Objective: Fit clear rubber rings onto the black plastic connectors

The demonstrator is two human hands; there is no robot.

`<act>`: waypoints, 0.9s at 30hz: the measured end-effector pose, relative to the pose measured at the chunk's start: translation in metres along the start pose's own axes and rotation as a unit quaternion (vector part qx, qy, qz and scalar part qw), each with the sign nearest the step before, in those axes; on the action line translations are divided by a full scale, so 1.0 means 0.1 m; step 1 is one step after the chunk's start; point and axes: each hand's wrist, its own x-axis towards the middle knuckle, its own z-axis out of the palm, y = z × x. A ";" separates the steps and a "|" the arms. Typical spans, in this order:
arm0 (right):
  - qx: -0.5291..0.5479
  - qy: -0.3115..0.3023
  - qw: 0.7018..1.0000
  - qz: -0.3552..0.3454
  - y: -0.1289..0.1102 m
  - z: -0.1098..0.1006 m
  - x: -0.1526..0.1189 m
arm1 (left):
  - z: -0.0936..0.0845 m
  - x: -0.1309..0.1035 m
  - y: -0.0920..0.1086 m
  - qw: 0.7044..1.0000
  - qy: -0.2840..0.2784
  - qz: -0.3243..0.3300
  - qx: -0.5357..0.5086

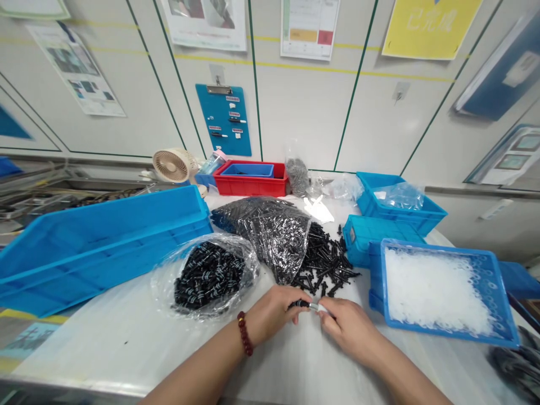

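Note:
My left hand point(276, 315), with a beaded bracelet at the wrist, pinches a slim black plastic part point(300, 304). From the right, my right hand point(348, 329) grips a small white piece with a silvery tip point(314, 307), which meets the black part's end. Just beyond my hands, loose black parts point(323, 259) spill from a large clear bag point(270, 230). Left of my hands, an open plastic bag point(248, 270) holds many black pieces with pale rings point(208, 278). A blue bin point(447, 333) of small clear-white rings point(434, 289) stands to the right.
A long blue bin point(105, 225) lies along the left side. At the back are a small fan point(172, 165), a red tray point(253, 187) with a blue tray inside, and a bag of grey pieces point(297, 174). Other blue bins point(430, 216) stand at right, behind the ring bin.

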 end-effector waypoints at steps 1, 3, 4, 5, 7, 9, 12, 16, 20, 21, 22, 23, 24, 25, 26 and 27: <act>0.004 -0.003 1.000 -0.005 0.00 -0.01 0.00 | 0.00 0.00 0.00 1.000 0.005 0.003 0.003; 0.011 -0.007 1.000 -0.011 0.01 -0.02 0.00 | -0.01 0.00 0.00 1.000 0.011 0.002 0.006; 0.012 -0.008 1.000 -0.012 0.01 -0.02 0.00 | -0.01 0.00 -0.01 1.000 0.012 0.000 0.006; 0.012 -0.007 1.000 -0.012 0.01 -0.02 0.00 | -0.01 0.00 -0.01 1.000 0.012 -0.004 0.007; 0.006 -0.004 1.000 -0.006 0.01 -0.02 0.00 | -0.01 0.00 -0.01 1.000 0.010 -0.014 0.004; -0.003 0.003 1.000 0.005 0.01 -0.01 0.01 | -0.01 0.00 -0.01 1.000 0.008 -0.028 -0.002; -0.014 0.014 1.000 0.020 0.01 0.01 0.01 | 0.00 -0.01 -0.01 0.999 0.005 -0.036 -0.012; -0.044 0.022 0.998 0.043 0.00 0.03 0.00 | 0.01 -0.01 0.00 1.000 0.006 -0.025 -0.015; -0.077 0.036 0.995 0.055 -0.01 0.04 0.00 | 0.02 -0.01 0.01 1.000 0.007 -0.017 -0.011; -0.082 0.038 0.994 0.057 -0.01 0.04 0.00 | 0.03 -0.01 0.01 1.000 0.007 -0.015 -0.011; -0.087 0.039 0.994 0.062 -0.02 0.04 0.00 | 0.03 -0.01 0.01 1.000 0.008 -0.013 -0.011; -0.093 0.038 0.993 0.069 -0.03 0.04 0.01 | 0.03 -0.01 0.01 1.000 0.008 -0.013 -0.010; -0.100 0.037 0.991 0.078 -0.03 0.04 0.01 | 0.03 -0.01 0.00 1.000 0.009 -0.014 -0.008; -0.109 0.036 0.989 0.088 -0.04 0.04 0.01 | 0.04 -0.01 0.00 1.000 0.010 -0.016 -0.006; -0.118 0.035 0.988 0.098 -0.05 0.04 0.02 | 0.04 -0.01 0.00 1.000 0.010 -0.019 -0.003; -0.124 0.034 0.986 0.107 -0.05 0.04 0.02 | 0.04 -0.01 0.00 1.000 0.010 -0.021 0.000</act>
